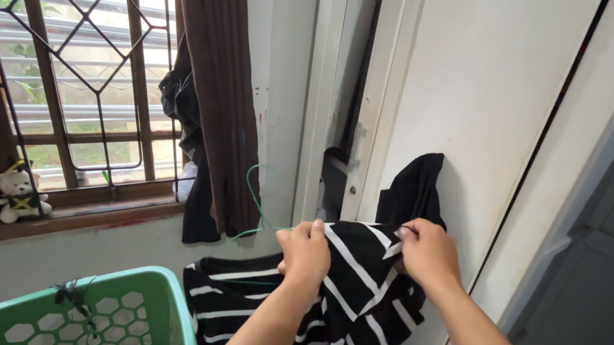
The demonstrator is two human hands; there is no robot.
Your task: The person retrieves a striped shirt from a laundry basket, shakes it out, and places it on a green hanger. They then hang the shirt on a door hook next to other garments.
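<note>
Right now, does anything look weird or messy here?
A little. A small teddy bear sits on the window sill, and a dark garment hangs bunched off the window grille. Both hands grip a black-and-white striped shirt.

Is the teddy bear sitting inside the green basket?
No, the teddy bear sits on the window sill, apart from the basket.

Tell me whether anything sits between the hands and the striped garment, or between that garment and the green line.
Nothing visible does. Both the left hand and right hand already grip the black-and-white striped garment at its top edge. The green line runs to the left hand, with nothing between it and the garment.
</note>
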